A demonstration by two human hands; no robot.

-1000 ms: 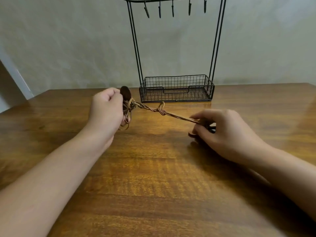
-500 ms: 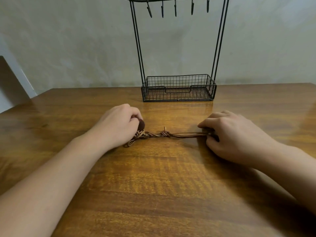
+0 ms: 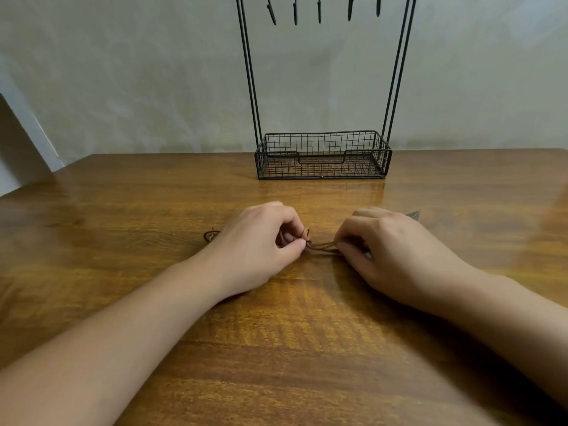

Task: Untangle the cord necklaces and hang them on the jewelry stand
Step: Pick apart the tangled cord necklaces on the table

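The left hand (image 3: 261,244) rests low on the tabletop (image 3: 276,348), its thumb and curled fingers pinching the knotted end of the cord necklaces (image 3: 322,245). Just to its right, the right hand (image 3: 396,256) pinches the other end of the same short exposed run of brown cord, fingers curled down over it. The two hands are now close together, with only a brief stretch of tangled strands showing between them; half a second ago they were further apart with a longer twisted length stretched flat between them, and a second ago that length was lifted off the wood and pulled taut. The dark pendant seen earlier by the left hand's fingers is now hidden. Behind the left hand, a small dark loop of cord (image 3: 211,235) pokes out onto the wood. Past the right hand's knuckles a small pale pointed piece (image 3: 413,214) shows; what it is cannot be told. Further out, beyond both hands, the black wire jewelry stand (image 3: 322,155) sits at the back of the tabletop, its basket base and bare hooks (image 3: 319,12) against the grey wall (image 3: 138,72).
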